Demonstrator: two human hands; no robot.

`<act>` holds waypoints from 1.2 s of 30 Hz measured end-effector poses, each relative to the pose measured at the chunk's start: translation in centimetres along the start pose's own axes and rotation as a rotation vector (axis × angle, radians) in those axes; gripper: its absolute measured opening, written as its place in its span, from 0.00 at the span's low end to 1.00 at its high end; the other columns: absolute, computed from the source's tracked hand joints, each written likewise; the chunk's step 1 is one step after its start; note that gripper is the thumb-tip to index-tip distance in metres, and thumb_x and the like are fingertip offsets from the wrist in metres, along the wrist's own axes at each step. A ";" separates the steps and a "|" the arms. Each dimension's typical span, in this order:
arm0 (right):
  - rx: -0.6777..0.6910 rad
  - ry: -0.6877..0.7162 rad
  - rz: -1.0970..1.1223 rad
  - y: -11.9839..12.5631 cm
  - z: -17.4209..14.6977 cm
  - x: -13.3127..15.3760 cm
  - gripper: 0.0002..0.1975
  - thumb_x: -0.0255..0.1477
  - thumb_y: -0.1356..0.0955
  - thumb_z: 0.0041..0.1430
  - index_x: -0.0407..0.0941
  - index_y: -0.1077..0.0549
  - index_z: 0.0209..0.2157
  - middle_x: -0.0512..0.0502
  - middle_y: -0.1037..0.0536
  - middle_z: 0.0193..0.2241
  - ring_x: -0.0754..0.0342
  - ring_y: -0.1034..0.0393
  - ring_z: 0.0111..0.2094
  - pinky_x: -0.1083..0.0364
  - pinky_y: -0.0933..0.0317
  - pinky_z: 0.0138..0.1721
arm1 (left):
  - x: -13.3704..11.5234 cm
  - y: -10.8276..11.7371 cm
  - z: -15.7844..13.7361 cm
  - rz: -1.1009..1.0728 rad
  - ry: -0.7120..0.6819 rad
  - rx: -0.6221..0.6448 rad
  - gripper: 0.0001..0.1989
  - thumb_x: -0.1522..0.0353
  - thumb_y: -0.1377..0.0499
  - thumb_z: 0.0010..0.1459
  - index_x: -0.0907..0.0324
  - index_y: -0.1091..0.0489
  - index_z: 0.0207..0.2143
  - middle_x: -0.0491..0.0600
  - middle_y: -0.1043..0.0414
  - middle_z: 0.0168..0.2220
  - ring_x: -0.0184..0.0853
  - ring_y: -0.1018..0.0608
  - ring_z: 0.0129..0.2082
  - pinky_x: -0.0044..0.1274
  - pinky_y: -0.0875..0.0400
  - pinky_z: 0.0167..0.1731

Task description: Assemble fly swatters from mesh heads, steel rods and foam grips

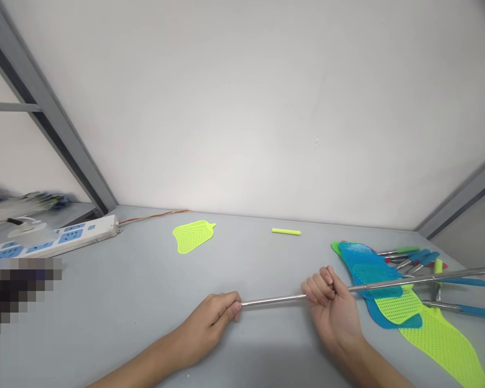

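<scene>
A long thin metal telescopic rod (272,300) stretches across the front of the table and runs out of view at the right. My left hand (216,317) is closed around its left end. Further along, my right hand (332,307) has its fingers curled around the same rod. Behind my left hand lies a loose yellow-green fly swatter head (194,236), flat on the table. A yellow-green handle sleeve (286,231) lies by itself near the wall. Past my right hand, the rod passes over a pile of blue swatter heads (358,258).
Several fly swatters with blue handles (472,309), plus green and red ones, crowd the right side, with a yellow-green swatter head (444,339) in front. A white power strip (101,228) with a plug sits at the left. A white wall (242,108) closes the back.
</scene>
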State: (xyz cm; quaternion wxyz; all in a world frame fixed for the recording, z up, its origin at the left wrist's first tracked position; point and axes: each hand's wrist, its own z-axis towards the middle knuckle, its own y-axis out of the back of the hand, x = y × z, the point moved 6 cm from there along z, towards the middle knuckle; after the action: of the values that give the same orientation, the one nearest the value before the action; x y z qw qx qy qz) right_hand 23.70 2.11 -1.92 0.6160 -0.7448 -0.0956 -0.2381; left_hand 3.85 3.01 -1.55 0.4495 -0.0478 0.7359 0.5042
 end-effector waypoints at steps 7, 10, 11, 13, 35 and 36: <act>-0.089 0.064 -0.016 0.9 -0.4 0.0 0.16 0.33 0.38 0.52 0.43 0.48 0.18 0.59 0.60 0.13 0.63 0.67 0.15 0.60 0.62 0.16 | 0.5 -0.6 -0.2 0.055 -0.007 0.019 0.17 0.62 0.63 0.60 0.57 0.42 0.25 0.43 0.42 0.24 0.30 0.36 0.27 0.21 0.41 0.31; -0.106 0.054 -0.010 1.0 -0.9 -0.5 0.16 0.33 0.38 0.53 0.43 0.49 0.18 0.59 0.61 0.13 0.63 0.68 0.15 0.59 0.63 0.15 | 0.4 -1.0 -0.4 0.055 -0.005 0.037 0.16 0.62 0.62 0.60 0.57 0.43 0.25 0.43 0.43 0.25 0.30 0.36 0.28 0.21 0.40 0.31; -0.107 0.045 -0.014 0.9 -1.1 -0.7 0.16 0.33 0.38 0.53 0.43 0.49 0.18 0.59 0.61 0.13 0.62 0.68 0.15 0.59 0.63 0.16 | 0.2 -1.1 -0.5 0.055 -0.009 0.047 0.16 0.63 0.62 0.60 0.57 0.43 0.25 0.43 0.43 0.25 0.30 0.36 0.28 0.21 0.40 0.31; -0.107 0.034 -0.023 0.7 -1.6 -1.0 0.16 0.34 0.39 0.53 0.44 0.49 0.18 0.59 0.61 0.13 0.63 0.68 0.15 0.59 0.63 0.16 | 0.0 -1.2 -0.7 0.056 -0.023 0.063 0.15 0.63 0.62 0.60 0.57 0.42 0.25 0.43 0.44 0.26 0.30 0.37 0.30 0.21 0.40 0.32; -0.072 -0.028 0.042 0.4 -4.5 -2.6 0.19 0.37 0.41 0.54 0.44 0.48 0.15 0.59 0.62 0.10 0.63 0.68 0.13 0.58 0.64 0.15 | -2.3 -1.9 -1.0 0.202 -0.166 0.142 0.14 0.67 0.61 0.60 0.58 0.47 0.22 0.43 0.43 0.19 0.31 0.38 0.27 0.23 0.43 0.30; -0.061 -0.051 0.040 0.5 -4.4 -2.8 0.19 0.38 0.41 0.54 0.44 0.47 0.15 0.59 0.62 0.10 0.63 0.68 0.12 0.58 0.65 0.14 | -2.8 -2.1 -1.1 0.219 -0.181 0.170 0.14 0.68 0.61 0.60 0.58 0.47 0.22 0.44 0.41 0.20 0.31 0.38 0.26 0.23 0.43 0.31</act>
State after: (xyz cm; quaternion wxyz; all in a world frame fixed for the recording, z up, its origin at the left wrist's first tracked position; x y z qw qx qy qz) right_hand 20.46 -1.86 -3.08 0.5949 -0.7709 -0.0892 -0.2094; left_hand 5.91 0.07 -0.92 0.4587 0.1164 0.7333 0.4881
